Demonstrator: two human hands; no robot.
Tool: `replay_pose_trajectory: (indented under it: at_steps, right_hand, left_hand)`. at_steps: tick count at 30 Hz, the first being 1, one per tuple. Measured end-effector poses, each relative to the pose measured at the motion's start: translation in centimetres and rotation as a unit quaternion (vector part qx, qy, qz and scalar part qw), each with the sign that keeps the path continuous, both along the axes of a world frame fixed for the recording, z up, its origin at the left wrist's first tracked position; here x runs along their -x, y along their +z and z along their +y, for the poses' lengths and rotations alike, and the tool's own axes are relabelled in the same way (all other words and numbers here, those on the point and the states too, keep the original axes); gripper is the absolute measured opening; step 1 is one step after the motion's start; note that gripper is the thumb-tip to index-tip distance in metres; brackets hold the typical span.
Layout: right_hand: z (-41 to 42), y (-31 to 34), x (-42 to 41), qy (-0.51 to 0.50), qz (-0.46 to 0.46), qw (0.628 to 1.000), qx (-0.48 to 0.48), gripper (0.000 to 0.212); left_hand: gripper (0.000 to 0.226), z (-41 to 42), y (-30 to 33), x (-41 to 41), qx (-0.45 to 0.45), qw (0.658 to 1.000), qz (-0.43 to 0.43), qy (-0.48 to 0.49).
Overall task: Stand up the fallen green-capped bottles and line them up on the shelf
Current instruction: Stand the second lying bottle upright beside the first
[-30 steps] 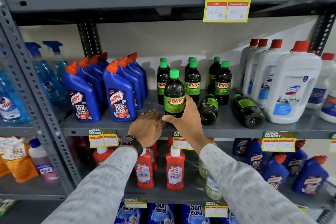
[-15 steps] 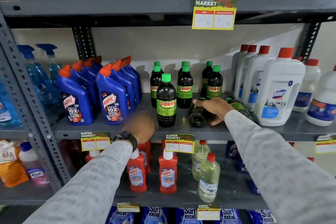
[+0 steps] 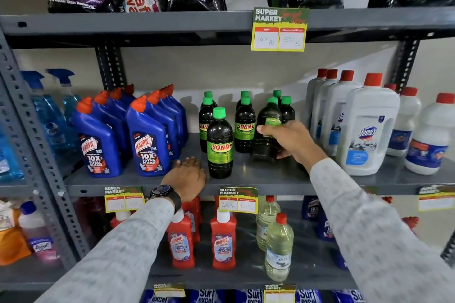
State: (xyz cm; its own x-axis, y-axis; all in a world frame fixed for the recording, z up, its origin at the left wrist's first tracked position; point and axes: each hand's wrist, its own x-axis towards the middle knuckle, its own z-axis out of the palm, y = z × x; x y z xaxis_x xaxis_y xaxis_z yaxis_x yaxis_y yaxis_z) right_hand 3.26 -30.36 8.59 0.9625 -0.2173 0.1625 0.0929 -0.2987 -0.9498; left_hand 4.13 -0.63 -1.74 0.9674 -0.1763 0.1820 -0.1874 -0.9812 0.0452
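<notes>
The right hand (image 3: 293, 140) now has its fingers and thumb wrapped around a dark green-capped plastic bottle (image 3: 267, 135) and holds it nearly upright, tilted slightly, its base at or just above the grey metal shelf (image 3: 270, 177); half a second ago that same bottle lay on its side under the reaching hand. This suggests one fallen bottle is almost stood up. A second fallen bottle, which lay just to the right a second ago, is hidden behind the hand and forearm, so whether it is still lying there cannot be told. The left hand (image 3: 186, 176) rests flat, fingers spread, on the shelf's front edge beside the front standing green-capped bottle (image 3: 219, 145). Open shelf lies in front of the held bottle, level with the front standing one. The tall white red-capped bottles (image 3: 366, 128) crowd the right side, leaving little clearance for the wrist, and the blue orange-capped bottles (image 3: 147, 138) bound the left.
</notes>
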Motion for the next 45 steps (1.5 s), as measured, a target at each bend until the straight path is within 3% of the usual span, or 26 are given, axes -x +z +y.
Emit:
replay_pose_trajectory:
  at_steps: [4,7,15,20,22,24,26,28,31,35,45]
  right_hand:
    - [1.4,-2.1,2.0,-0.077,-0.15,0.976,0.135,0.064]
    - [2.1,-4.3,2.3,-0.075,-0.191,0.966,0.156,0.063]
    - [2.9,-7.1,1.6,-0.081,-0.184,0.964,0.174,0.059]
    - [3.5,-7.9,1.7,-0.095,-0.171,0.968,0.159,0.07]
    - [3.0,-8.0,1.0,-0.048,-0.159,0.979,0.121,0.078]
    - [2.2,-7.9,0.1,0.057,-0.135,0.989,0.009,0.081]
    - [1.3,-7.9,-0.7,0.154,-0.104,0.981,-0.062,0.067]
    - [1.0,-8.2,-1.2,0.186,-0.098,0.976,-0.046,0.052]
    - [1.2,-8.8,-1.2,0.139,-0.103,0.985,-0.021,0.052]
    - [2.2,-8.6,-0.6,0.082,-0.115,0.99,-0.007,0.079]
    - [1.3,-8.8,-0.8,0.126,-0.105,0.986,-0.002,0.062]
  left_hand:
    - [0.062,-0.2,0.1,0.1,-0.001,1.0,0.005,0.005]
    - [0.059,-0.3,0.2,0.4,0.007,1.0,-0.009,0.007]
    - [0.058,-0.4,0.5,0.7,0.019,1.0,-0.017,-0.002]
    - [0.057,-0.5,0.4,0.7,0.021,1.0,-0.022,0.0]
    - [0.058,-0.5,0.4,0.7,0.025,1.0,-0.018,0.0]
    - [0.059,-0.4,0.4,0.7,0.028,1.0,-0.014,0.0]
    - [0.059,-0.4,0.4,0.6,0.028,1.0,-0.012,0.001]
    - [0.06,-0.4,0.3,0.6,0.026,1.0,-0.009,0.001]
    - [0.06,-0.4,0.2,0.5,0.017,1.0,-0.011,0.003]
    - [0.06,-0.3,0.1,0.3,0.016,1.0,-0.01,0.006]
    - [0.062,-0.1,-0.1,0.0,0.023,1.0,-0.007,0.005]
